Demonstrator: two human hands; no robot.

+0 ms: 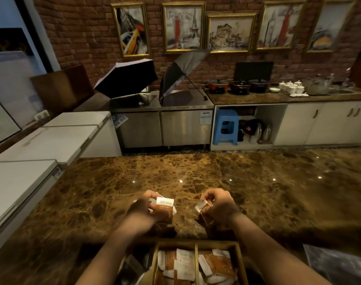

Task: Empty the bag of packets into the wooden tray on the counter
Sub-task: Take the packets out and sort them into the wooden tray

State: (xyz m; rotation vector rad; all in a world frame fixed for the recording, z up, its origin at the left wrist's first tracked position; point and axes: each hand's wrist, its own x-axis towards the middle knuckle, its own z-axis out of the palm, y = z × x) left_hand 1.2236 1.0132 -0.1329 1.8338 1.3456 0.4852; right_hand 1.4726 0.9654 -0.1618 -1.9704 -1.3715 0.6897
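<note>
Your left hand (145,208) is curled shut around a small stack of packets (164,205), and your right hand (218,204) is pinched shut on a few more (203,210), both held over the counter (257,192) at 12 o'clock from the tray (196,242). The tray sits close to you at 6 o'clock, and lots of packets already lie in two of its slots; something crinkly at 4 o'clock may be the bag (339,266), but I cannot tell for sure. It looks like you are in the middle of filling the tray, so next you need to bring both hands back toward you, hold them over a slot, and let go gently so nothing slides onto the counter.
</note>
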